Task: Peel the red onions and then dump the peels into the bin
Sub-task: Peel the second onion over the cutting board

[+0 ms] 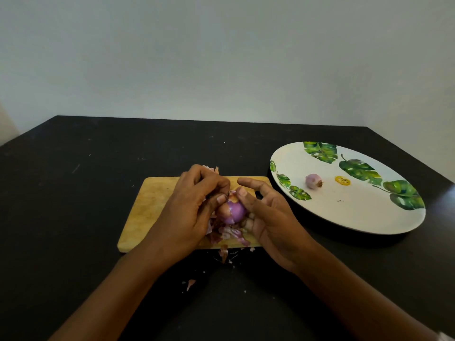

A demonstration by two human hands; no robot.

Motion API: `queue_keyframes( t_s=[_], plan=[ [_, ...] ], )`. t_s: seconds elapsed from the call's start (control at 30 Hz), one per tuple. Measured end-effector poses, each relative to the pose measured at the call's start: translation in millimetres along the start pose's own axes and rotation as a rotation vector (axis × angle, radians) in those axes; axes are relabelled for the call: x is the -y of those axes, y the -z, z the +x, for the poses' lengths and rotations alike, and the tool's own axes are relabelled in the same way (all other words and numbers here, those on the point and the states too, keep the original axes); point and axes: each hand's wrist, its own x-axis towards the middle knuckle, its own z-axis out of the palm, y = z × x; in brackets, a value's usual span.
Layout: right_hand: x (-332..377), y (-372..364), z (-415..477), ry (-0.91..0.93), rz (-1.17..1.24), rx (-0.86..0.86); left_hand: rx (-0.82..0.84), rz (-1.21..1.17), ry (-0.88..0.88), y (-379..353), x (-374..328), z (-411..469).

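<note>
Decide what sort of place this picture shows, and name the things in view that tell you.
Probably a home kitchen or dining spot: a wooden cutting board with onion peels, and a leaf-patterned plate, on a dark table.

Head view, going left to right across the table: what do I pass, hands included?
In order: left hand → red onion gripped by both hands → right hand → small onion on the plate → yellow mark. The cutting board and peels lie under the hands, so omitted.
</note>
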Motion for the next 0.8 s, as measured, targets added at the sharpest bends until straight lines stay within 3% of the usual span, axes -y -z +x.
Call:
queue_keyframes(
  t_s=[0.6, 0.8],
  plan=[
    [0, -7, -1, -0.099, 0.299, 0.025, -0.202, -0.137, 0.004, -14, -17, -5],
    [2, -4, 0, -0.101, 0.227, -0.007, -0.235, -0.261, 0.023, -7, -16, -2]
  ],
)
